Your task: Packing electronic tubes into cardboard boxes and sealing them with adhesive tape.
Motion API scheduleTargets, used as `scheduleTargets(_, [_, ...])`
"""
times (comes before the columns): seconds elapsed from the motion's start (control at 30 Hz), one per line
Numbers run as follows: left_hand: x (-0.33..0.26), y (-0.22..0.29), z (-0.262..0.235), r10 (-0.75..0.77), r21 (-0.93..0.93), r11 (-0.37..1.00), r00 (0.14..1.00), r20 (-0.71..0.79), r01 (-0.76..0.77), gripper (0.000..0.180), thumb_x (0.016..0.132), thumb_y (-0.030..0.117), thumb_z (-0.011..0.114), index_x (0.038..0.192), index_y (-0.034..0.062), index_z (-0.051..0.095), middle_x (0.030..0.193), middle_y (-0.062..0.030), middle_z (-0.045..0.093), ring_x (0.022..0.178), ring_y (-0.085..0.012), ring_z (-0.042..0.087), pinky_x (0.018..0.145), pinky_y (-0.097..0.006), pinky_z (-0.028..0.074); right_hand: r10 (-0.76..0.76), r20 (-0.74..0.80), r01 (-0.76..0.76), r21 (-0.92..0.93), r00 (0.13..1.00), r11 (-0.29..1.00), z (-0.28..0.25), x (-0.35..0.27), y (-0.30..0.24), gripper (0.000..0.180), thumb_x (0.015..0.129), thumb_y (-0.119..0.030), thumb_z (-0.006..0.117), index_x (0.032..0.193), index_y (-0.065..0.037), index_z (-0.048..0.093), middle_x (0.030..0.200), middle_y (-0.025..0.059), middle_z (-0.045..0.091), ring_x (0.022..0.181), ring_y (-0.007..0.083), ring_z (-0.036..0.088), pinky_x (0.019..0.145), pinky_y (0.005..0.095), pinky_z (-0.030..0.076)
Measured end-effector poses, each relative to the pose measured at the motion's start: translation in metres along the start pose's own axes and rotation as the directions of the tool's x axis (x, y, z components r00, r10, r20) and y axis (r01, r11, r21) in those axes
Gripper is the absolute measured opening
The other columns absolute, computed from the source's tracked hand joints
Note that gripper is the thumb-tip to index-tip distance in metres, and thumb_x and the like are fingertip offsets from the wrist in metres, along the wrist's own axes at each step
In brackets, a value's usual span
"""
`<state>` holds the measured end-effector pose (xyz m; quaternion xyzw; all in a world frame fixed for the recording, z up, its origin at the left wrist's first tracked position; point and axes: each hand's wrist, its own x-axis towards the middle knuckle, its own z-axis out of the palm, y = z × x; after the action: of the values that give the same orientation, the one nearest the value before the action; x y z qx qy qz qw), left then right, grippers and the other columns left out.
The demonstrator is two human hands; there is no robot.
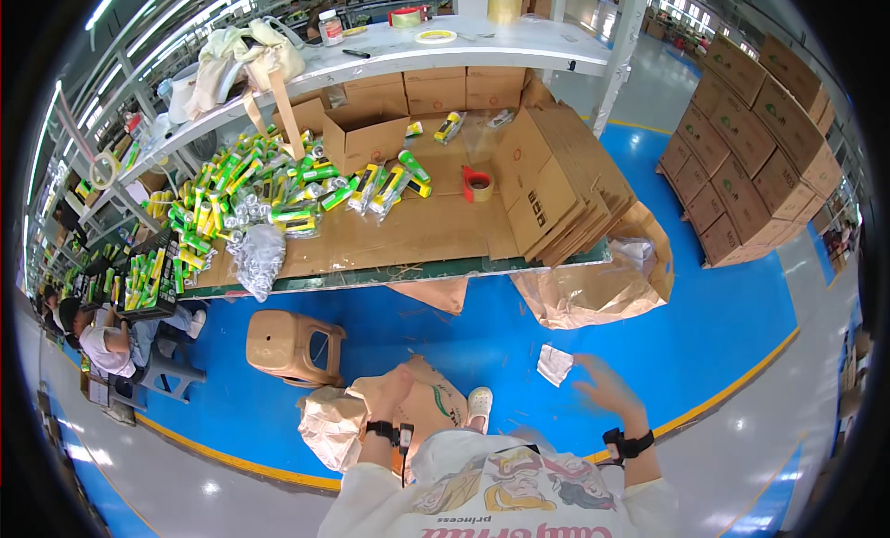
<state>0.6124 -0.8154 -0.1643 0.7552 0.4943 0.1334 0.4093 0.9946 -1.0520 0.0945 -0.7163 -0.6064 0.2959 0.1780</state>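
Low on the blue floor (pixel 723 302), a brown paper sack (pixel 434 397) spreads lengthwise from left to right, the left hand (pixel 394 390) nearer, over it; blur hides whether that hand grips it. The right hand (pixel 607 387), farther off, looks open and empty just beside a white scrap (pixel 554 365). A pale clog (pixel 479 406) hems the sack's right edge; a tan stool (pixel 283 343) stands between its left end and the tabletop (pixel 352 282), heaped with green-and-yellow packages (pixel 227 190).
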Motion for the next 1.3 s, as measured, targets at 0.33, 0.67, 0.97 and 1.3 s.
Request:
scheduleTargets(0.33, [0.116, 0.136, -0.032, 0.02, -0.158, 0.987, 0.98, 0.199, 0.012, 0.039, 0.082, 0.018, 0.062, 0.115, 0.0012, 0.052, 0.103, -0.0183, 0.061, 0.091, -0.0277, 0.06, 0.078, -0.035, 0.048, -0.172, -0.556, -0.098, -0.422, 0.813, 0.901, -0.127, 0.219, 0.033, 0.064, 0.084, -0.025, 0.057, 0.137, -0.002, 0.03, 0.145, 0.0191, 0.021, 0.134, 0.0344, 0.02, 0.107, 0.0487, 0.02])
scheduleTargets(0.67, [0.155, 0.17, -0.108, -0.274, -0.058, 0.96, 0.962, -0.019, 0.272, 0.038, 0.085, 0.018, 0.06, 0.118, 0.0007, 0.049, 0.102, -0.017, 0.061, 0.089, -0.0259, 0.06, 0.077, -0.034, 0.048, -0.134, -0.494, -0.174, -0.529, 0.859, 0.83, -0.144, 0.346, 0.074, 0.082, 0.081, -0.038, 0.058, 0.139, 0.004, 0.019, 0.147, 0.0178, 0.017, 0.137, 0.0307, 0.015, 0.109, 0.0536, 0.008])
scheduleTargets(0.97, [0.239, 0.242, -0.109, -0.226, -0.162, 0.959, 0.972, 0.065, 0.234, 0.048, 0.083, 0.019, 0.06, 0.125, 0.0002, 0.045, 0.106, -0.0231, 0.058, 0.093, -0.0319, 0.059, 0.079, -0.037, 0.048, -0.085, -0.341, -0.052, -0.374, 0.936, 0.926, -0.161, 0.356, 0.044, 0.077, 0.078, -0.032, 0.063, 0.137, 0.002, 0.026, 0.146, 0.0216, 0.017, 0.137, 0.0346, 0.013, 0.107, 0.0565, 0.007])
scheduleTargets(1.3, [0.299, 0.21, -0.132, -0.077, -0.031, 0.996, 0.995, 0.071, 0.079, 0.043, 0.082, 0.018, 0.057, 0.12, -0.0007, 0.046, 0.112, -0.0248, 0.055, 0.101, -0.0408, 0.054, 0.083, -0.043, 0.045, -0.163, -0.382, -0.014, -0.42, 0.91, 0.907, -0.162, 0.404, 0.02, 0.017, 0.084, -0.017, 0.055, 0.084, 0.0, 0.057, 0.133, 0.017, 0.042, 0.13, 0.0354, 0.028, 0.107, 0.0546, 0.016])
